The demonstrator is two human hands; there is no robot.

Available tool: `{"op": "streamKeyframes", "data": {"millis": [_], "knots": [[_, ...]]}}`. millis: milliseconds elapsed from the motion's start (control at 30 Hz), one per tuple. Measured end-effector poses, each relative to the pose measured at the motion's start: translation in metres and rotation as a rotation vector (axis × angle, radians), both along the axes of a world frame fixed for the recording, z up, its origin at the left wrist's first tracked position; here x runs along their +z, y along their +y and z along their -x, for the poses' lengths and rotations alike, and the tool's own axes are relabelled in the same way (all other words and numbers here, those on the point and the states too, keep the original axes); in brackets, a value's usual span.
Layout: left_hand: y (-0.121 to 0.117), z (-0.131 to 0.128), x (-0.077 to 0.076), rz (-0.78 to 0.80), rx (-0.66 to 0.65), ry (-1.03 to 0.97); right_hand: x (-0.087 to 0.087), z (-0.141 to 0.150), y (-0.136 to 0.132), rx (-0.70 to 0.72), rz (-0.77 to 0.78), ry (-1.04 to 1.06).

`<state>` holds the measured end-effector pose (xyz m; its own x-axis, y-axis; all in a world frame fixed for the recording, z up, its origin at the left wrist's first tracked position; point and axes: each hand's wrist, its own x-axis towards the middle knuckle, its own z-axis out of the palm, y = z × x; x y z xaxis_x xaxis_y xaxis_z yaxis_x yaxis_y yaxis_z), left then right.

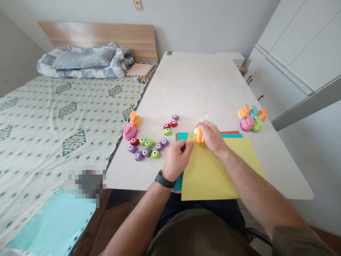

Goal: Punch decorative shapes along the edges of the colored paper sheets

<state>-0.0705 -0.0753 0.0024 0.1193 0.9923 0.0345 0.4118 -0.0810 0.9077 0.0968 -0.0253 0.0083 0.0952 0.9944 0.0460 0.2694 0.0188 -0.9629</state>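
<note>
Right hand (210,138) has fingers closed round orange punch (198,136) at yellow sheet (213,174)'s far edge, left hand (178,158) pinching its far-left corner; apparently mid-punching, next press calling for paper held flat.

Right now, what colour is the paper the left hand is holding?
The paper is yellow; the head view shows it best.
</note>
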Motion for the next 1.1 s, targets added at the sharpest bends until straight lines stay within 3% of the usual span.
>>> {"op": "streamKeyframes", "data": {"millis": [1100], "knots": [[0.0002, 0.0009, -0.0053, -0.04, 0.001, 0.049, -0.0023, 0.0089, 0.0018, -0.001, -0.036, -0.162]]}}
